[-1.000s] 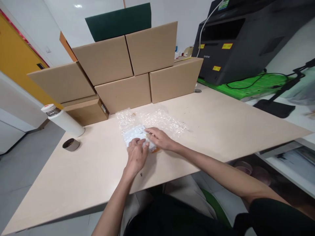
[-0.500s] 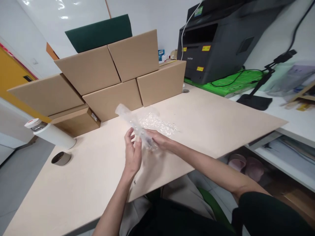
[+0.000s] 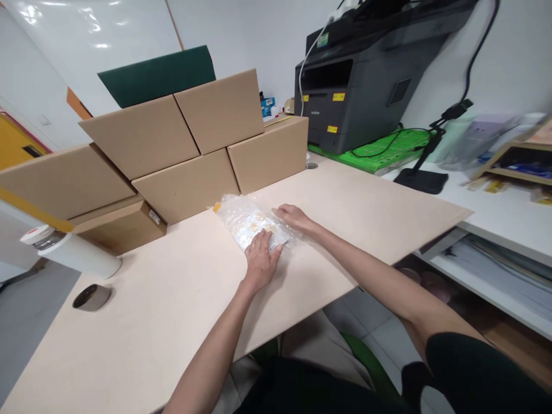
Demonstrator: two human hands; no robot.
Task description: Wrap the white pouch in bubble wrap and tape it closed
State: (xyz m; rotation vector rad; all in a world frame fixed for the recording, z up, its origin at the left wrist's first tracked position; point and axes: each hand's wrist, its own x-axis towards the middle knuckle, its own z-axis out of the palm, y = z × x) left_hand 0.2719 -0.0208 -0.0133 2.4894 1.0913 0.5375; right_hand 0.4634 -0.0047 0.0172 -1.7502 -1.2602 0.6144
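A flat, silvery-white packet (image 3: 248,228) with gold-coloured marks lies on the table under clear bubble wrap (image 3: 230,211). An orange tab (image 3: 217,207) shows at the wrap's far left corner. My left hand (image 3: 261,261) rests on the packet's near side, its fingers stretched out over it. At the wrap's right edge, my right hand (image 3: 295,218) has its fingers bent together on the clear plastic. Its fingertips partly hide what they pinch.
Stacked cardboard boxes (image 3: 185,190) line the table's back, with a dark green box (image 3: 159,75) on top. A white bottle (image 3: 77,253) and a brown cup (image 3: 92,297) stand at the left. A black printer (image 3: 332,109) is at the back right, near a black stand (image 3: 420,179).
The raised strip of clear wrap is no longer held up; wrap and packet now lie flat. My left hand has spread onto the packet, and my right hand has moved to the wrap's right edge.
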